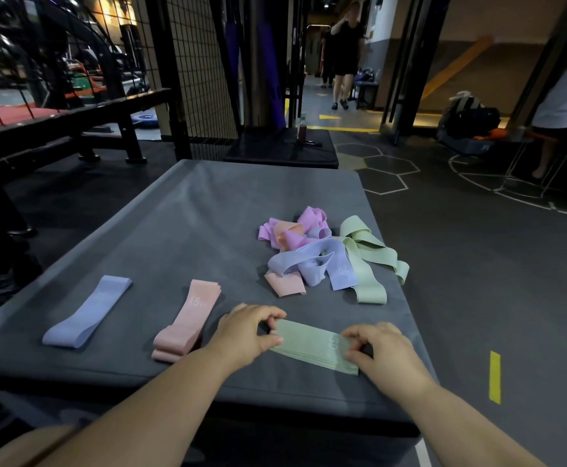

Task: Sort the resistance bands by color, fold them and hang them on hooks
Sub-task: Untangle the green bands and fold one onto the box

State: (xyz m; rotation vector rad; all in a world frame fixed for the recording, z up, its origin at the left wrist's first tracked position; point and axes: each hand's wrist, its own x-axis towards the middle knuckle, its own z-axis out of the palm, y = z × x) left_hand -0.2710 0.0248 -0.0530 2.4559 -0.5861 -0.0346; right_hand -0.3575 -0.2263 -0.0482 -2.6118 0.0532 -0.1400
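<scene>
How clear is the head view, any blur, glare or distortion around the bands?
Head view: dim, no glare there; green band, pinched by left hand and right hand, reads sharp; wide-angle lens bows the grey mat edges; walking person behind blurred.

left grip [245, 332], right grip [388, 352] and forearms [160, 399] are bare.

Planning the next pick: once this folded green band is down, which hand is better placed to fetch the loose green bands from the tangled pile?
Right hand, probably: it sits straight behind the loose green elastic bands, rightmost in the pile; the left hand would reach across.
</scene>
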